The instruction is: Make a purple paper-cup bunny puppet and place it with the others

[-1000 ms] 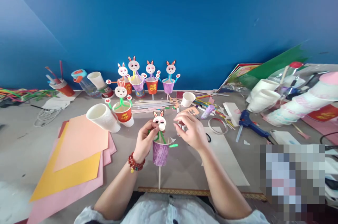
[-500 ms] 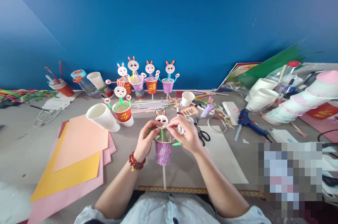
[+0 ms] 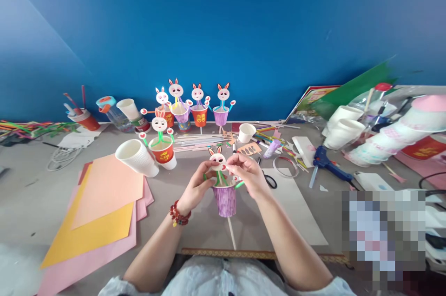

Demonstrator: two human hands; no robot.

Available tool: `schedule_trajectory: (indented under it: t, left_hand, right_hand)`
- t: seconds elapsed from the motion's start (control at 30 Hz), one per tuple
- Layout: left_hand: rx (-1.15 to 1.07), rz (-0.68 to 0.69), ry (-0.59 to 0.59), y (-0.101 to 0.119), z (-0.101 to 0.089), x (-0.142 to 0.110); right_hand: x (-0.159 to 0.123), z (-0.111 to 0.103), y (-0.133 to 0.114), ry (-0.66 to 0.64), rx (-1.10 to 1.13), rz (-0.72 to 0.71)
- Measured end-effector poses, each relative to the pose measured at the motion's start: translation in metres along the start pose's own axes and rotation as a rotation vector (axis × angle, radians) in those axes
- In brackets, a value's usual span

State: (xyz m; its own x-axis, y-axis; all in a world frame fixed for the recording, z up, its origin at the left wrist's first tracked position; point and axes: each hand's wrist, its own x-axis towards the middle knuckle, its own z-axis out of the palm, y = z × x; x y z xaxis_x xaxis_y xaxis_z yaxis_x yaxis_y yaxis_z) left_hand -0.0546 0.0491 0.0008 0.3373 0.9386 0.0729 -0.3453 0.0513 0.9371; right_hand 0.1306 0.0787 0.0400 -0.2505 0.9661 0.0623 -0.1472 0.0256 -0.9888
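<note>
A rabbit cup puppet stands between my hands: a round white rabbit head [image 3: 217, 158] with black-edged ears, green straw-like limbs [image 3: 220, 178], a purple-coloured paper cup [image 3: 225, 201] and a white stick [image 3: 232, 234] slanting down below it. My left hand [image 3: 199, 182] is closed at the puppet's left side, fingertips against the head's edge and a green limb. Fingers pinched, my right hand [image 3: 251, 176] holds a small white paper paw [image 3: 224, 167] with a red heart in front of the head's lower right. Another heart paw [image 3: 235, 179] shows beneath the right fingers.
Finished-looking rabbit puppets [image 3: 223, 96] stand along the blue wall. Stacked paper cups [image 3: 135, 157] and coloured paper [image 3: 108, 189] lie left. To the right are scissors [image 3: 270, 181], tape [image 3: 285, 167], a blue glue gun [image 3: 329, 165] and white paper [image 3: 296, 212].
The puppet has shifted slightly right and its stick now slants more. My right hand has turned, bringing the red heart on the paw into view.
</note>
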Motion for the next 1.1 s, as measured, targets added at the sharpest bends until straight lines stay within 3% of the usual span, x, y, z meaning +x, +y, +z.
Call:
schedule_trajectory:
  t: [0.23, 0.47, 0.67, 0.87, 0.97, 1.1]
  left_hand:
    - [0.178, 0.166, 0.221, 0.004, 0.006, -0.001]
    - [0.187, 0.159, 0.288, 0.003, 0.012, -0.001]
    - [0.206, 0.134, 0.286, 0.005, 0.010, 0.000]
    - [0.284, 0.110, 0.232, 0.012, 0.010, 0.001]
    - [0.313, 0.115, 0.218, 0.011, 0.009, 0.000]
    - [0.172, 0.126, 0.168, 0.007, 0.007, -0.001]
  right_hand:
    - [0.001, 0.008, 0.006, 0.015, 0.152, 0.115]
    - [0.005, 0.005, 0.009, -0.051, 0.067, 0.145]
    - [0.003, 0.001, 0.002, -0.102, -0.104, 0.082]
    - [0.000, 0.001, -0.016, -0.104, -0.426, -0.173]
    - [0.001, 0.002, -0.015, -0.125, -0.478, -0.142]
    - [0.004, 0.000, -0.008, -0.088, -0.317, -0.035]
